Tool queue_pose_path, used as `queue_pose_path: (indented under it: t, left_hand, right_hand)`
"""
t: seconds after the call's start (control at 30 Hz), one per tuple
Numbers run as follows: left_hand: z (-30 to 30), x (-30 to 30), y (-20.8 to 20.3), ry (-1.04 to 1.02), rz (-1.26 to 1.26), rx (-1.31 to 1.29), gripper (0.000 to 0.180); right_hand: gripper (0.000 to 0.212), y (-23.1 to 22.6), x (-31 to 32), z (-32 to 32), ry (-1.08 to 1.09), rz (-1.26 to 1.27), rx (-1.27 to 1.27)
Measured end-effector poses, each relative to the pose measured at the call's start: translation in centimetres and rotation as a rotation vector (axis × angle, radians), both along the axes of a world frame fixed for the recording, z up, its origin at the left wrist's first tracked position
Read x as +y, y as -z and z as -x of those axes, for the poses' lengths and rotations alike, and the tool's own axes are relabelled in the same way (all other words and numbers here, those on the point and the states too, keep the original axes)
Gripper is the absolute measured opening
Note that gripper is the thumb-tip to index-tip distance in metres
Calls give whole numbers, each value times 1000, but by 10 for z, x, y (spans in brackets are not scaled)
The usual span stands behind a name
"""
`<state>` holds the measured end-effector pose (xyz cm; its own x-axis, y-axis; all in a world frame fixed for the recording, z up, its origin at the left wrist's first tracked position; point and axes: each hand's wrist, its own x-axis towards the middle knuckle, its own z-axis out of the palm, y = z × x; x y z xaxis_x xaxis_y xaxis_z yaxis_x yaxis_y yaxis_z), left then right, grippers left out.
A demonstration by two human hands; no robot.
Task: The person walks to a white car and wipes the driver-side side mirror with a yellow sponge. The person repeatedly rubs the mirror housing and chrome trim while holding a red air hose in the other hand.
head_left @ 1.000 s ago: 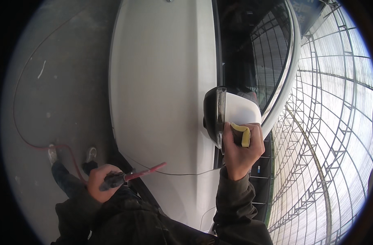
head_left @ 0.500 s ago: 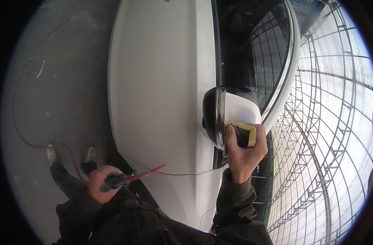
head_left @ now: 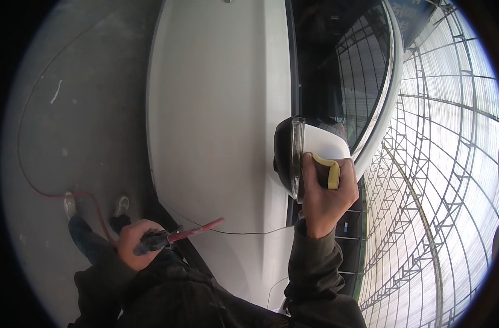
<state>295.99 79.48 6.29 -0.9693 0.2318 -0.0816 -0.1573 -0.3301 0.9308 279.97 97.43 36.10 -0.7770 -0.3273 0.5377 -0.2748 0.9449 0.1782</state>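
Observation:
My right hand (head_left: 330,197) pinches a yellow-edged, dark-faced sponge pad (head_left: 330,170) between thumb and fingers. The pad rests against the white cover of a car's side mirror (head_left: 321,140), close to its clear lamp strip. Its underside is hidden by my fingers. Lower left, my left hand (head_left: 137,244) is closed around a black air blow gun (head_left: 154,240) with a red tube nozzle, which points right across the white car door (head_left: 222,120). A thin red hose (head_left: 98,210) runs from near that hand to the floor.
The dark side window (head_left: 326,60) lies beyond the mirror, framed by a bright curved trim. My shoes (head_left: 123,205) stand on the grey concrete floor (head_left: 80,131) left of the car. At right rises a metal lattice frame (head_left: 424,218) with translucent panels.
My right hand and the pad have shifted slightly up on the mirror cover, and the pad's yellow edge now looks more bent. The left hand with the blow gun has barely moved.

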Motion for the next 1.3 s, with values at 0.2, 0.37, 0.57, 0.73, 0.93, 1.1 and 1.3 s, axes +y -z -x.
queue_pose_path:
  t: [0.2, 0.37, 0.57, 0.73, 0.93, 1.1, 1.3]
  left_hand:
    - [-7, -4, 0, -4, 49, 25, 26]
    - [-10, 2, 0, -17, 59, 81, 26]
    - [-19, 6, 6, -29, 52, 53, 26]
    - [-21, 9, 6, -28, 51, 55, 26]
    - [-28, 13, 8, -25, 53, 29, 26]
    - [-26, 15, 7, -15, 36, 18, 26]
    - [-19, 16, 12, -24, 25, 26, 25]
  right_hand:
    - [25, -7, 1, -7, 0, -30, -66]
    - [32, -2, 7, -6, -49, -48, -23]
    - [34, -13, 42, -43, 32, -19, -79]
    - [38, -3, 40, -34, 52, 76, -43]
    - [36, 9, 42, -30, 15, 42, 22]
    - [30, 9, 34, -24, -80, -60, 45]
    - [18, -8, 10, -16, -19, -91, -171]
